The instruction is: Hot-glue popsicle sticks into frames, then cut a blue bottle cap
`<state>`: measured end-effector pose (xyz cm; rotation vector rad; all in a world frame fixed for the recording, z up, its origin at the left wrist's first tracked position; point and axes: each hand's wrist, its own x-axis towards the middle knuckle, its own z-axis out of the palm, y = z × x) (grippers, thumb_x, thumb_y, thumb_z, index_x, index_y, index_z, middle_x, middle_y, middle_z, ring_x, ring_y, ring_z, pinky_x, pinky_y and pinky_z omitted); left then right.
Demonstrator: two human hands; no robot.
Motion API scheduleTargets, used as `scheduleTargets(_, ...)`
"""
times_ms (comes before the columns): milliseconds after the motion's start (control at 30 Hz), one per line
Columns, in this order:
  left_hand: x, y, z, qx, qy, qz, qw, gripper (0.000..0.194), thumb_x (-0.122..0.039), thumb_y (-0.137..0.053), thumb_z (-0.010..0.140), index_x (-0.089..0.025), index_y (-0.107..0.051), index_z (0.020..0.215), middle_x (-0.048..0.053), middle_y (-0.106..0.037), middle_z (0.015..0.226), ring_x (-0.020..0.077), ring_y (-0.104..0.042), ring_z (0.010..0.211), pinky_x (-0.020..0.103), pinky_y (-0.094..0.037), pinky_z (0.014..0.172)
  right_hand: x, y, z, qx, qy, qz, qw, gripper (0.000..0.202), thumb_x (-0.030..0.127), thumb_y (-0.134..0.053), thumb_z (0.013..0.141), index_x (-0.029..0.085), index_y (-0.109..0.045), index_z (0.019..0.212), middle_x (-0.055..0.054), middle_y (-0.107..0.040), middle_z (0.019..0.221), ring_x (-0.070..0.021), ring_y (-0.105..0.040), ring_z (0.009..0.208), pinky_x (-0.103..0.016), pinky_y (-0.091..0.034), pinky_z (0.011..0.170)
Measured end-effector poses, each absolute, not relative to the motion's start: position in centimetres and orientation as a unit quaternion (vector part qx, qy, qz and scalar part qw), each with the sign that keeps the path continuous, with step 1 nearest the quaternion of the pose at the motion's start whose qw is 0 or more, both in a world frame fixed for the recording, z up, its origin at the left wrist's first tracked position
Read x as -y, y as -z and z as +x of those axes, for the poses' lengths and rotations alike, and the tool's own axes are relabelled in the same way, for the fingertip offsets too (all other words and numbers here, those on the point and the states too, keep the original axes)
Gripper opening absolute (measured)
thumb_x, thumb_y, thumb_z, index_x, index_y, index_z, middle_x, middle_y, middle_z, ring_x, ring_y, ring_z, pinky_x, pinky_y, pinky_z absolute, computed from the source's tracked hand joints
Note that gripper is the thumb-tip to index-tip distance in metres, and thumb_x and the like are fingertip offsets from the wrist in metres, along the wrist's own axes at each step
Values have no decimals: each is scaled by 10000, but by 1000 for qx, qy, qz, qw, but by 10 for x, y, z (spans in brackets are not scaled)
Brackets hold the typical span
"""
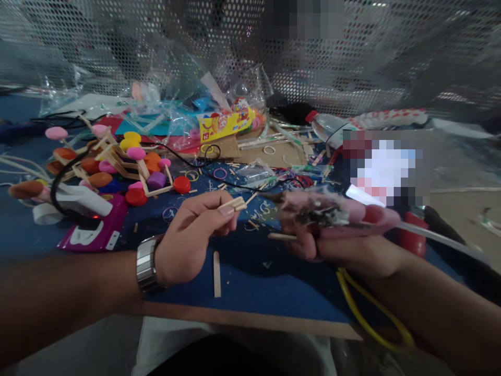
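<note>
My left hand (188,237) is closed, pinching a few short wooden craft sticks (237,203) between thumb and fingers, their ends pointing right. In my right hand (303,241) is a pink hot glue gun (376,219), its dark nozzle facing left toward the sticks but apart from them. Grimy silvery material covers part of its body, and a pale glue stick (438,237) extends from its back. Another wooden stick (282,237) juts left from under the fingers of that hand. Below my left hand a single craft stick (217,274) lies on the blue table.
On the left stands a craft-stick structure (121,156) with colourful rounded pieces, behind a purple power strip (96,230) with a plugged-in adapter. A yellow packet (227,125), plastic bottle (329,128) and scraps lie behind. A yellow loop (371,310) hangs at the front edge. Black cord crosses the table.
</note>
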<state>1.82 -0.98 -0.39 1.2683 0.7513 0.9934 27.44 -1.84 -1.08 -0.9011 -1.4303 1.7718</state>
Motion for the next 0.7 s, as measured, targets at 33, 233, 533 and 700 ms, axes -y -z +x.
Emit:
scheduleTargets(33,10,4,18,-326,-433,554,632,292,-275,-551,927,-184,-529,651,-24,-443,652,129,-371,629,294,-271,584,18,11,271,509,-694,-346,374,122,141,-794,686,248,-793,744,8,-634,667,-128,-537,566,-237,-381,476)
scheduleTargets(233,17,1,19,-273,-360,719,528,294,-249,-552,978,-209,-400,730,-27,-460,728,132,-415,671,295,-365,645,12,7,252,422,-662,-356,506,134,136,-761,663,220,-662,627,37,-528,780,-94,-546,697,-228,-482,687)
scheduleTargets(533,30,2,31,-117,-237,924,275,139,-150,-603,845,-207,-487,795,168,-636,1486,276,-678,1080,429,-517,929,16,3,238,388,-688,-397,467,155,174,-741,604,222,-601,650,25,-552,683,-117,-506,629,-211,-385,510)
scheduleTargets(700,33,6,33,-135,-183,956,184,33,-183,-552,876,-185,-578,856,165,-640,1481,321,-665,1067,475,-527,886,20,-1,231,370,-700,-419,445,163,186,-756,581,225,-609,641,27,-532,659,-105,-448,593,-183,-228,414)
